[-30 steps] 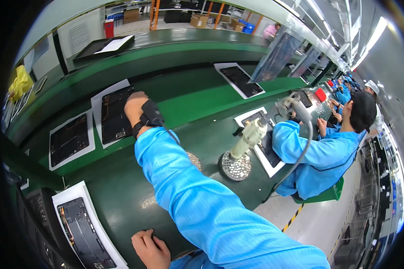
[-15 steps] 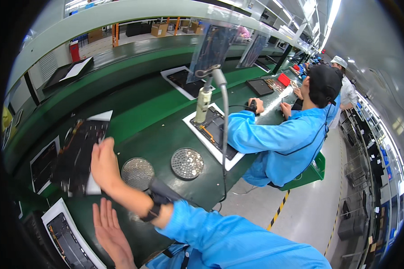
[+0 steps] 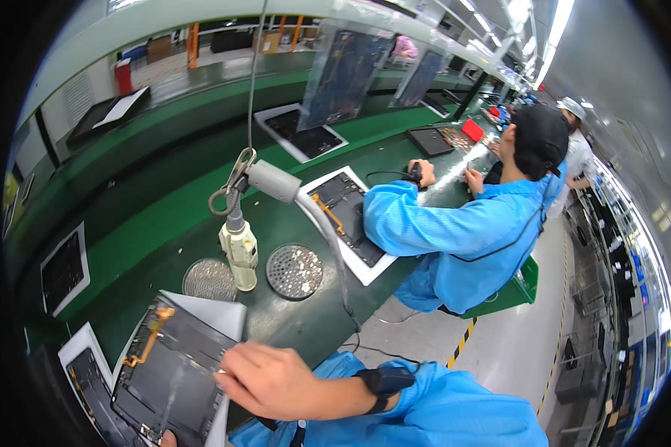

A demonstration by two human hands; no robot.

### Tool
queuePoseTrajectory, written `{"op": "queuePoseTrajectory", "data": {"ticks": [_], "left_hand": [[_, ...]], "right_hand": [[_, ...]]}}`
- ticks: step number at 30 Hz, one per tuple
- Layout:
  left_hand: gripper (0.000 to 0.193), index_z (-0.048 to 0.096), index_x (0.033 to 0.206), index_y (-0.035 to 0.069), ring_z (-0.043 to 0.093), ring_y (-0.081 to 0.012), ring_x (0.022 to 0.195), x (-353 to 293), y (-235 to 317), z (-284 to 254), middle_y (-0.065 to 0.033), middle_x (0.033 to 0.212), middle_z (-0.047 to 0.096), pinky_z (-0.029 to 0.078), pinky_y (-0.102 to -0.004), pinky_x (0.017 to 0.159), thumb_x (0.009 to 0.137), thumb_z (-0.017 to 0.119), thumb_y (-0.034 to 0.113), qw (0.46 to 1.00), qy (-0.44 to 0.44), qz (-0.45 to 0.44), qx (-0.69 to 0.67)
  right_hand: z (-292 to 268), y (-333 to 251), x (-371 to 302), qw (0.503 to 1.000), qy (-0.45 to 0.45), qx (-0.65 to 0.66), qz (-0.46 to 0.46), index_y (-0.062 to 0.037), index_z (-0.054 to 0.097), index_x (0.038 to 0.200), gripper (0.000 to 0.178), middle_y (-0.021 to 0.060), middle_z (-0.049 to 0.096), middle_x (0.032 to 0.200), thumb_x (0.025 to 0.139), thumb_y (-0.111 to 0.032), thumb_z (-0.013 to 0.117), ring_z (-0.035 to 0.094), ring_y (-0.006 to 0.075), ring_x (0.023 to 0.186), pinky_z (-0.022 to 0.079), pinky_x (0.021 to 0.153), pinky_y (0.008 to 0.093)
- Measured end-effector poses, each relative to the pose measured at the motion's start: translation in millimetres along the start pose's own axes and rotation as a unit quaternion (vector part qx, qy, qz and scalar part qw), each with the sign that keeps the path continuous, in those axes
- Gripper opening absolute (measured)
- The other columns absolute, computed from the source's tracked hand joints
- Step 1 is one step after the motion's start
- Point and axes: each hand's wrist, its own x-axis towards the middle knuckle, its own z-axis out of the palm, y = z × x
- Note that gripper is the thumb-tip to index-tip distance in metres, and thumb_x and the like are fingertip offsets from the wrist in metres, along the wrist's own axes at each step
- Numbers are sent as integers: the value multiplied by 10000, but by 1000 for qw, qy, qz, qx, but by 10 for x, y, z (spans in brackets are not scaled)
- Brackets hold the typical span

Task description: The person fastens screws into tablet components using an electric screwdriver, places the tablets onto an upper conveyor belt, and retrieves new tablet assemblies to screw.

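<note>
A black tablet-like panel (image 3: 179,365) with an orange flex cable lies tilted over a white sheet (image 3: 220,316) at the lower left. My right hand (image 3: 272,380) grips the panel's right edge, fingers bent and closed around it. Of my left hand (image 3: 169,439) only a fingertip shows, lapped over the panel's near edge; the other fingers are out of sight. Beyond the panel, a cream electric screwdriver (image 3: 240,257) hangs from a cord over the green bench. Two round perforated dishes stand behind it: a left dish (image 3: 205,279), partly covered by the screwdriver, and a right dish (image 3: 294,272) with small shiny pieces.
Similar panels on white sheets lie at the far left (image 3: 63,268), the lower left (image 3: 89,380) and ahead (image 3: 350,212). A co-worker in blue (image 3: 462,223) sits at my right, close to that last panel. Plastic-sleeved sheets (image 3: 343,74) hang above the bench.
The black panel has come from the far left toward me and now shows its face with the orange cable. My right hand came nearer with it. The screwdriver appears farther left.
</note>
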Motion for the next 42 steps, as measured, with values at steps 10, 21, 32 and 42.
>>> {"op": "queuePoseTrajectory", "data": {"ticks": [10, 21, 32, 42], "left_hand": [[565, 585, 1353, -44, 714, -203, 1018, 306, -76, -186, -118, 1168, 725, 565, -318, 919, 822, 734, 76, 974, -124, -141, 128], [338, 593, 1339, -36, 618, -111, 900, 650, -298, 174, -100, 1051, 691, 522, -285, 670, 1049, 641, 130, 842, -108, 48, 526], [485, 563, 1345, -29, 656, -182, 746, 606, -363, 319, -120, 941, 645, 535, -300, 582, 900, 755, -27, 782, -56, 196, 588], [485, 512, 1351, -23, 655, -125, 636, 813, -474, 451, -78, 769, 644, 508, -261, 568, 920, 728, -77, 841, -72, 136, 518]], "right_hand": [[-90, 611, -130, 946, -166, 84, 266, 30, 505, 1223, 286, 302, 704, 939, 1101, -229, 516, 702, 519, 882, 548, 758, 535], [67, 1161, -476, 956, -25, 94, 276, 3, 566, 1167, 225, 185, 662, 823, 1128, -196, 471, 661, 293, 744, 514, 718, 398], [-111, 992, -365, 941, -74, -207, 258, 10, 558, 1231, 302, 172, 660, 881, 996, -137, 678, 680, 371, 758, 536, 673, 489], [-177, 1220, 314, 945, 196, -242, 98, 41, 506, 1334, 599, 214, 578, 1125, 890, -187, 836, 622, 355, 1017, 498, 912, 482]]}}
